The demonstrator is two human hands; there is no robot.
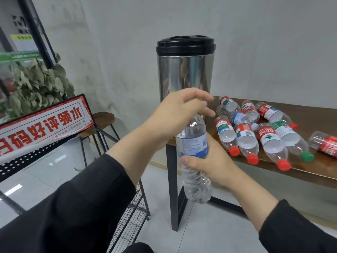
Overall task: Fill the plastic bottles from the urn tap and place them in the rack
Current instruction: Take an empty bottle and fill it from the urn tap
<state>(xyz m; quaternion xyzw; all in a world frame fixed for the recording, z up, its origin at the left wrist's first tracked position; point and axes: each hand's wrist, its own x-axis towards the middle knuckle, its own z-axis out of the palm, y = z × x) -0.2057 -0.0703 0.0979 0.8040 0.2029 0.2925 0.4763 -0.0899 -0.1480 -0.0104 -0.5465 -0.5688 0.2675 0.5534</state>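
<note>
Now both hands' fingers hold one bottle point(194, 143); nine bottles point(255, 130) on table point(310, 167).

I face a pale grey wall point(255, 42), plain and faintly mottled. Against it stands a wooden table point(313, 172) with a brown top and black metal legs, and I take everything else from there. Left of the table, by the wall, is a round wooden stool point(103, 118) on thin black legs. Further left of the table hangs a red-and-white sign point(42, 125) with large red characters, and above it a bunch of dull green leaves point(39, 84) beside a black frame point(39, 33). Under the table the floor point(209, 234) is pale glossy tile, catching bright reflections out to the left.
</note>
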